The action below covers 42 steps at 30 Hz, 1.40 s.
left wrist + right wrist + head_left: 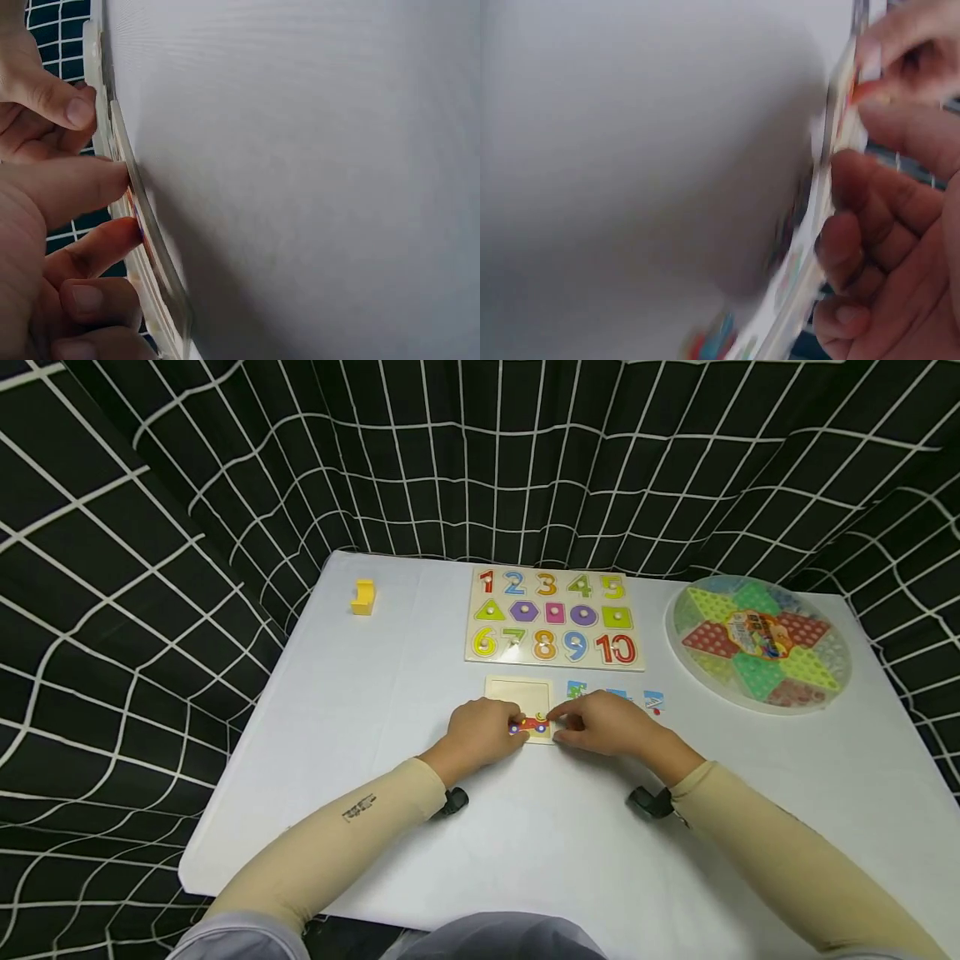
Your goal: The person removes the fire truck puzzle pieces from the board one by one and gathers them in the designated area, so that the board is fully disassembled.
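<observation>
A small square wooden tray (517, 691) lies on the white table, with a red car picture piece (534, 724) in its lower part. My left hand (483, 735) holds the car piece's left end between thumb and index finger; in the left wrist view these fingers (129, 229) rest at the thin board (161, 255). My right hand (603, 724) is at the tray's right edge, index fingertip by the car, thumb lower, with a gap between them. The right wrist view is blurred, and shows the right hand (900, 217) with bent, parted fingers beside the board's edge.
Small picture pieces (654, 700) lie right of the tray, some partly hidden by my right hand. Behind is a number and shape board (555, 639). A round lidded game box (757, 643) is at the right, a yellow block (363, 597) at the back left. Black gridded cloth surrounds the table.
</observation>
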{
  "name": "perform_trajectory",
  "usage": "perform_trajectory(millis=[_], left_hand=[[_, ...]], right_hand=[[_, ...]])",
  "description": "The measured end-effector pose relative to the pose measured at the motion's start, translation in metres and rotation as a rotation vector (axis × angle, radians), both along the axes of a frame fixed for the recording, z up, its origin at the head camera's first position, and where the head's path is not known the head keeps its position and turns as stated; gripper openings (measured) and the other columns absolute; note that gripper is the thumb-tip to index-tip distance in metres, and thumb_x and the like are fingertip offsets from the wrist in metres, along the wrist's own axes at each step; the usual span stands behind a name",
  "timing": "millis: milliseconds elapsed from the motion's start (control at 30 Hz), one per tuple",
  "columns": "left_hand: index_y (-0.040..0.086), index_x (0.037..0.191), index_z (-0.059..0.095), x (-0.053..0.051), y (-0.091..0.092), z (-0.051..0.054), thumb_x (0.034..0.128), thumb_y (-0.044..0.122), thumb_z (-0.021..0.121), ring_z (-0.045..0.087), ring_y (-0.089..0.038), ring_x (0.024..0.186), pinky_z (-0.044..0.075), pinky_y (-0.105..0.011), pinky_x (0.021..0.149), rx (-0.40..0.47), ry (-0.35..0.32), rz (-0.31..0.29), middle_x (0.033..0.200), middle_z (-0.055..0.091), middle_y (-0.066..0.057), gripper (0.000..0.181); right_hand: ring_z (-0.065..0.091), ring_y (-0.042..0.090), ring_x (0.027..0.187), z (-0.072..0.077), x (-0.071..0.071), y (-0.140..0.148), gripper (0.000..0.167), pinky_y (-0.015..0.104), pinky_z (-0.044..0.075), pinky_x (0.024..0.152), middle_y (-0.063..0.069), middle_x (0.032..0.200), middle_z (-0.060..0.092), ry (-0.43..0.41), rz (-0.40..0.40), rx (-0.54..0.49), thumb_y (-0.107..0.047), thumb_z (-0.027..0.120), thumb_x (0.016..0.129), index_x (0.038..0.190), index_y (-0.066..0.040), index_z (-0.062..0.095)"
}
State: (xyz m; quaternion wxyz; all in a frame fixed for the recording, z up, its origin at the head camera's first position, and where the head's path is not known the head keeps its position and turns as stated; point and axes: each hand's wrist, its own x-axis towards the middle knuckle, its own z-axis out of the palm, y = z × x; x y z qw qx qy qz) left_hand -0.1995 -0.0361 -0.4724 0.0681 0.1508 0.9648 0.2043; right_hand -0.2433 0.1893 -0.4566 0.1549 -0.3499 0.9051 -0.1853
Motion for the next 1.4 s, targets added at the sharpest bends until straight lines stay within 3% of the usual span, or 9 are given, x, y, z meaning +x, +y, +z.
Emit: perform_trajectory(millis=[133,400,633,767,1000,1233,1400], left_hand=[[0.020,0.107,0.074,-0.002,0.005,0.000,0.0880,0.038,0.071,0.066,-0.017,0.082,0.049,-0.035,0.064,-0.025,-0.015,0.013,0.100,0.072,0.006,0.026],[0.021,0.100,0.074,-0.002,0.009,0.004,0.0871,0.038,0.073,0.060,-0.015,0.070,0.045,-0.035,0.060,-0.026,-0.062,0.030,0.087,0.070,0.006,0.021],[0.022,0.103,0.073,-0.003,0.010,0.002,0.0879,0.041,0.071,0.062,-0.016,0.074,0.046,-0.035,0.062,-0.012,-0.064,0.023,0.092,0.071,0.007,0.024],[0.023,0.107,0.073,-0.001,0.008,0.000,0.0885,0.041,0.070,0.064,-0.016,0.082,0.047,-0.036,0.068,0.009,-0.076,0.017,0.100,0.071,0.008,0.025],[0.022,0.107,0.069,0.003,0.002,-0.006,0.0902,0.037,0.069,0.060,-0.014,0.080,0.046,-0.036,0.070,0.045,-0.112,0.002,0.097,0.069,0.009,0.023],[0.024,0.101,0.069,-0.001,-0.003,-0.006,0.0891,0.037,0.070,0.059,-0.013,0.076,0.044,-0.033,0.066,0.069,-0.095,0.017,0.097,0.069,0.011,0.018],[0.021,0.103,0.066,-0.005,-0.004,-0.006,0.0900,0.035,0.069,0.057,-0.013,0.075,0.044,-0.031,0.067,0.114,-0.157,-0.019,0.098,0.068,0.009,0.020]], right_hand=[[0.045,0.007,0.058,0.001,0.008,-0.011,0.029,0.028,0.037,0.055,-0.010,0.063,0.050,0.039,-0.004,0.017,-0.025,0.076,0.085,0.110,-0.012,0.072],[0.050,0.010,0.062,0.002,0.011,-0.018,0.029,0.030,0.043,0.060,-0.008,0.067,0.055,-0.002,-0.093,0.005,-0.021,0.082,0.078,0.100,-0.009,0.068],[0.050,0.010,0.063,0.007,0.013,-0.012,0.026,0.030,0.043,0.060,-0.008,0.068,0.055,0.009,-0.140,-0.036,-0.020,0.083,0.075,0.093,-0.011,0.066],[0.050,0.010,0.063,0.010,0.019,0.014,0.024,0.030,0.043,0.060,-0.008,0.068,0.055,-0.017,-0.128,-0.071,-0.019,0.083,0.074,0.091,-0.013,0.067],[0.048,0.008,0.062,0.006,0.035,0.099,0.027,0.025,0.041,0.058,-0.006,0.068,0.052,-0.238,-0.168,-0.085,-0.015,0.086,0.073,0.091,-0.013,0.066],[0.047,0.007,0.062,0.007,0.038,0.136,0.029,0.025,0.039,0.059,-0.006,0.069,0.051,-0.215,-0.211,-0.058,-0.021,0.087,0.073,0.092,-0.013,0.065],[0.048,0.007,0.063,0.007,0.038,0.138,0.031,0.026,0.039,0.059,-0.007,0.069,0.051,-0.182,-0.210,-0.009,-0.023,0.087,0.072,0.091,-0.015,0.064]])
